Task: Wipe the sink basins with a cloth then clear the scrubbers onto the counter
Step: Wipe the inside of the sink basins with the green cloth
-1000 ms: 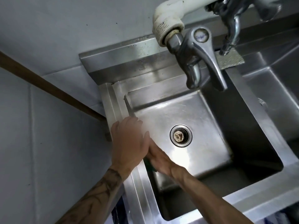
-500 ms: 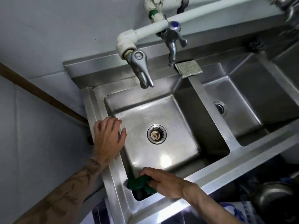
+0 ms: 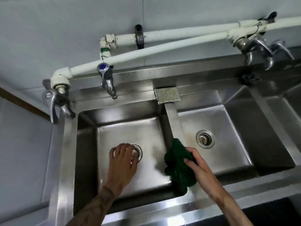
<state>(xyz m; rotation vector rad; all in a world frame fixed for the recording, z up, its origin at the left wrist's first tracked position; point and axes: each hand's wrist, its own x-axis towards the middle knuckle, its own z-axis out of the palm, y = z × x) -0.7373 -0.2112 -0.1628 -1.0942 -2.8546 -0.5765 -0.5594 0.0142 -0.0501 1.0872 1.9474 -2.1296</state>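
i read the right hand (image 3: 200, 167) as clamped on a dark green bunched cloth (image 3: 177, 165), fingers and thumb curled round its right edge. the cloth sits against the steel divider (image 3: 174, 118) between the left stainless steel basin (image 3: 86, 144) and the middle stainless steel basin (image 3: 231, 144), at the divider's near end. its long axis runs far to near: the narrow tip points up the divider toward the back ledge (image 3: 203, 90), and the wider end hangs at the left basin's front right corner. the left hand (image 3: 123, 160) is low in the left basin, fingers spread and lightly bent over the round drain (image 3: 139, 153), holding nothing i can see. a grey-green rectangular scouring pad (image 3: 167, 95) lies flat on the back ledge at the divider's far end.
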